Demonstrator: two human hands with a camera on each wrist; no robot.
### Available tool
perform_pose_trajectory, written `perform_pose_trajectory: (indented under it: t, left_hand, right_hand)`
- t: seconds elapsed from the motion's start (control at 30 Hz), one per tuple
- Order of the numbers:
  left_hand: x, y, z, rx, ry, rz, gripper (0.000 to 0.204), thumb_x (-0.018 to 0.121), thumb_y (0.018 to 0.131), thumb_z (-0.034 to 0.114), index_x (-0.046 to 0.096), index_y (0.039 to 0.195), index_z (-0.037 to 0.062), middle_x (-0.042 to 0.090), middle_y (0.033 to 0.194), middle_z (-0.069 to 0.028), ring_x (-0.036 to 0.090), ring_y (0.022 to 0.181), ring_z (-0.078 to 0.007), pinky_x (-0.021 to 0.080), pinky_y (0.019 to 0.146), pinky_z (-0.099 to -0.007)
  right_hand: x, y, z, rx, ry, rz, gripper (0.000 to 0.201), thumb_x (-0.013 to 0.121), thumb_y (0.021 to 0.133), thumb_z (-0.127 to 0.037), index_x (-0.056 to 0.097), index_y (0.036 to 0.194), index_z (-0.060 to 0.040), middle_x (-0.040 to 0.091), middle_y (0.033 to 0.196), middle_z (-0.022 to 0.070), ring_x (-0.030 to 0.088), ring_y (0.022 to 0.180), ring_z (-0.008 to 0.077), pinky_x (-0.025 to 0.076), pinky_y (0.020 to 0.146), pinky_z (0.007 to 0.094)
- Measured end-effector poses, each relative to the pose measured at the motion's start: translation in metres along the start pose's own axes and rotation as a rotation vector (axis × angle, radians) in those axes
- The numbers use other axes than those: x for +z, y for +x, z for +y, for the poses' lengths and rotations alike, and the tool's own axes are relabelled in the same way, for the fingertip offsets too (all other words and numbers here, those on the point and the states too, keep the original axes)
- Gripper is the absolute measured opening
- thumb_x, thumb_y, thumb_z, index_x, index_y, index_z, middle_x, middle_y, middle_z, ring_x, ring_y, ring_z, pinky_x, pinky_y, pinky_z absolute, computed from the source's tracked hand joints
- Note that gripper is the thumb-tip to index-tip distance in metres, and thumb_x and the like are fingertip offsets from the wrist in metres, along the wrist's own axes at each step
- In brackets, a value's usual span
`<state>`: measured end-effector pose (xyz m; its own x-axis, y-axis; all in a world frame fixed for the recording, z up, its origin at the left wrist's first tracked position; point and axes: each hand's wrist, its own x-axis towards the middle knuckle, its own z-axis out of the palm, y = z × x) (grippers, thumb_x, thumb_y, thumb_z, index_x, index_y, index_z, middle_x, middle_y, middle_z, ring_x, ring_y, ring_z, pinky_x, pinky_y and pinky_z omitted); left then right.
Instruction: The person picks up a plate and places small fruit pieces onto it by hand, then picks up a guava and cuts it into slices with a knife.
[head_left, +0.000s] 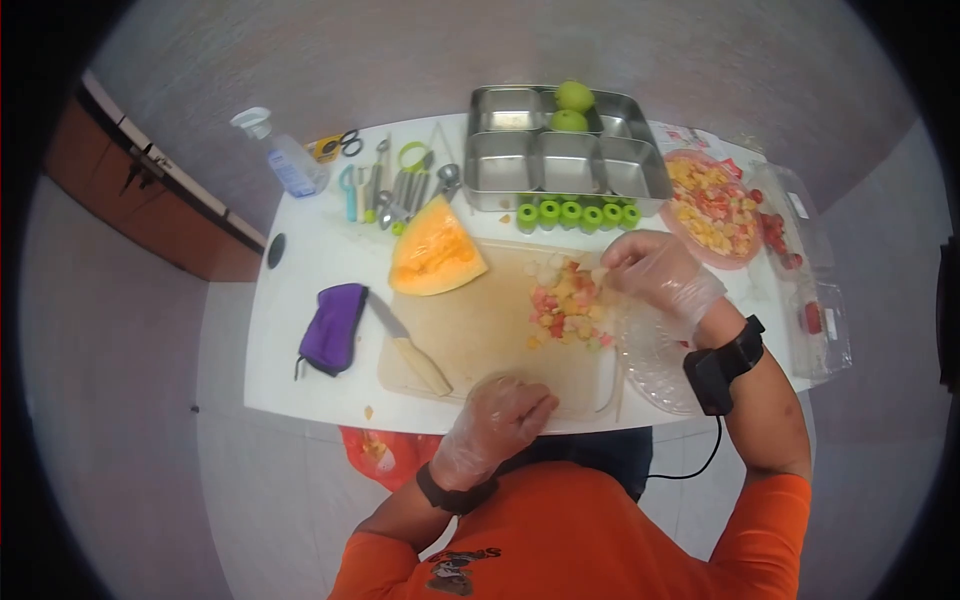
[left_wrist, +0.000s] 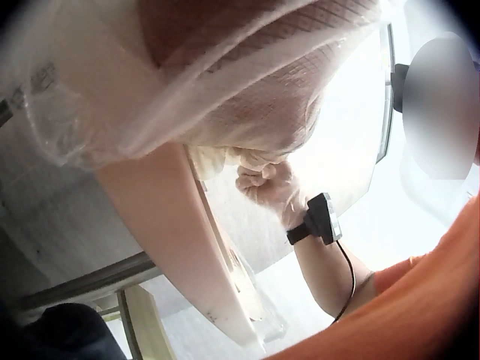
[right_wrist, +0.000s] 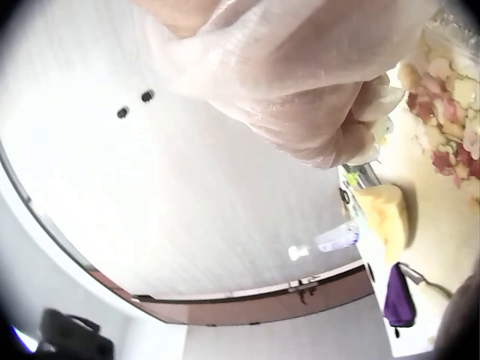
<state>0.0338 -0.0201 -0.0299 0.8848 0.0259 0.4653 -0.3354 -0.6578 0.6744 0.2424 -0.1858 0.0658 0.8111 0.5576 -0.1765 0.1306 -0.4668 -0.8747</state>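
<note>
My right hand (head_left: pixel 660 278), in a clear plastic glove, hovers at the right side of a pile of small cut fruit pieces (head_left: pixel 565 305) on the cutting board (head_left: pixel 500 365). Its thumb and fingers pinch together, and a small pale piece of fruit (right_wrist: pixel 385 132) shows at the tips. Under that wrist lies a clear plastic plate (head_left: pixel 650 365). At the board's front edge my left hand (head_left: pixel 497 425), gloved the same way, has loosely curled fingers and holds nothing. An orange melon wedge (head_left: pixel 437 250) sits at the board's back left. A knife (head_left: pixel 412 345) lies across its left edge.
Behind the board stand a steel compartment tray (head_left: pixel 570 190) with green fruits and a row of green-topped cutters (head_left: pixel 577 215). A pink plate (head_left: pixel 738 262) of cut fruit is at right. Left are a purple pouch (head_left: pixel 335 328), several hand tools (head_left: pixel 410 190) and a spray bottle (head_left: pixel 290 165).
</note>
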Motion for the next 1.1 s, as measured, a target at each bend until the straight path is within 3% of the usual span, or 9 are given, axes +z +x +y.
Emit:
perform_pose_trajectory:
  t: [0.07, 0.17, 0.2, 0.3, 0.37, 0.5, 0.73, 0.9, 1.1]
  left_hand:
    - [0.001, 0.000, 0.000, 0.032, -0.023, -0.006, 0.006, 0.072, 0.079, 0.008, 0.067, 0.081, 0.0057, 0.057, 0.066, -0.0103, 0.056, 0.063, -0.0307, 0.045, 0.060, -0.0413]
    - [-0.001, 0.003, 0.006, -0.022, -0.036, -0.021, 0.006, 0.072, 0.078, 0.006, 0.067, 0.080, 0.0052, 0.056, 0.064, -0.0101, 0.055, 0.062, -0.0304, 0.045, 0.060, -0.0415]
    - [-0.001, 0.003, 0.006, -0.028, -0.029, -0.023, 0.006, 0.072, 0.078, 0.006, 0.067, 0.079, 0.0051, 0.055, 0.064, -0.0100, 0.055, 0.062, -0.0303, 0.044, 0.059, -0.0414]
    - [-0.002, 0.005, 0.007, -0.028, -0.014, -0.029, 0.006, 0.072, 0.078, 0.006, 0.066, 0.079, 0.0050, 0.054, 0.062, -0.0095, 0.053, 0.060, -0.0300, 0.044, 0.058, -0.0409]
    - [-0.003, 0.006, 0.008, -0.048, 0.028, -0.077, 0.008, 0.072, 0.078, 0.008, 0.064, 0.079, 0.0062, 0.054, 0.064, -0.0104, 0.056, 0.062, -0.0318, 0.046, 0.059, -0.0421]
    - [-0.001, 0.006, 0.009, -0.049, 0.042, -0.075, 0.008, 0.072, 0.079, 0.009, 0.064, 0.080, 0.0067, 0.054, 0.064, -0.0101, 0.055, 0.062, -0.0318, 0.046, 0.059, -0.0424]
    - [0.004, 0.004, 0.005, -0.022, 0.067, -0.025, 0.008, 0.074, 0.078, 0.008, 0.066, 0.080, 0.0057, 0.052, 0.060, -0.0091, 0.051, 0.057, -0.0303, 0.042, 0.055, -0.0417]
    - [0.001, 0.006, 0.008, -0.027, 0.071, -0.080, 0.012, 0.072, 0.081, 0.007, 0.061, 0.084, 0.0070, 0.051, 0.064, -0.0105, 0.051, 0.059, -0.0323, 0.043, 0.056, -0.0428]
    - [0.004, 0.005, 0.005, 0.015, 0.060, -0.042, 0.011, 0.072, 0.081, 0.007, 0.061, 0.083, 0.0067, 0.051, 0.064, -0.0104, 0.051, 0.059, -0.0326, 0.043, 0.055, -0.0428]
  right_hand:
    - [-0.029, -0.014, -0.001, 0.079, 0.253, 0.084, 0.011, 0.077, 0.077, -0.010, 0.067, 0.079, -0.0072, 0.065, 0.083, -0.0026, 0.058, 0.072, 0.0081, 0.047, 0.064, 0.0240]
    - [-0.079, -0.026, 0.025, 0.177, 0.372, 0.214, 0.012, 0.079, 0.077, -0.009, 0.068, 0.082, -0.0066, 0.064, 0.083, -0.0020, 0.057, 0.070, 0.0075, 0.044, 0.061, 0.0222]
    - [-0.096, -0.025, 0.039, 0.282, 0.171, 0.261, 0.012, 0.078, 0.079, -0.011, 0.068, 0.083, -0.0074, 0.064, 0.080, -0.0017, 0.056, 0.068, 0.0076, 0.044, 0.059, 0.0241]
    - [-0.124, -0.030, 0.082, 0.390, 0.023, 0.358, 0.013, 0.079, 0.078, -0.014, 0.069, 0.082, -0.0077, 0.064, 0.078, -0.0020, 0.057, 0.066, 0.0090, 0.046, 0.060, 0.0251]
    - [-0.132, -0.024, 0.122, 0.352, -0.045, 0.329, 0.014, 0.080, 0.077, -0.016, 0.070, 0.080, -0.0074, 0.065, 0.076, -0.0014, 0.058, 0.066, 0.0096, 0.047, 0.061, 0.0255]
    - [-0.123, -0.018, 0.130, 0.335, -0.254, 0.275, 0.017, 0.081, 0.074, -0.020, 0.071, 0.077, -0.0069, 0.067, 0.073, 0.0003, 0.061, 0.068, 0.0105, 0.050, 0.064, 0.0265]
    - [-0.108, -0.001, 0.143, 0.350, -0.298, 0.287, 0.016, 0.081, 0.072, -0.021, 0.074, 0.080, -0.0087, 0.070, 0.074, 0.0040, 0.064, 0.069, 0.0132, 0.052, 0.068, 0.0291]
    - [-0.108, -0.010, 0.136, 0.350, -0.543, 0.299, 0.019, 0.075, 0.077, -0.026, 0.076, 0.085, -0.0096, 0.072, 0.080, 0.0104, 0.068, 0.074, 0.0201, 0.053, 0.073, 0.0322]
    - [-0.117, -0.017, 0.142, 0.260, -0.462, 0.358, 0.019, 0.071, 0.082, -0.025, 0.075, 0.089, -0.0079, 0.072, 0.082, 0.0121, 0.068, 0.074, 0.0228, 0.053, 0.073, 0.0333]
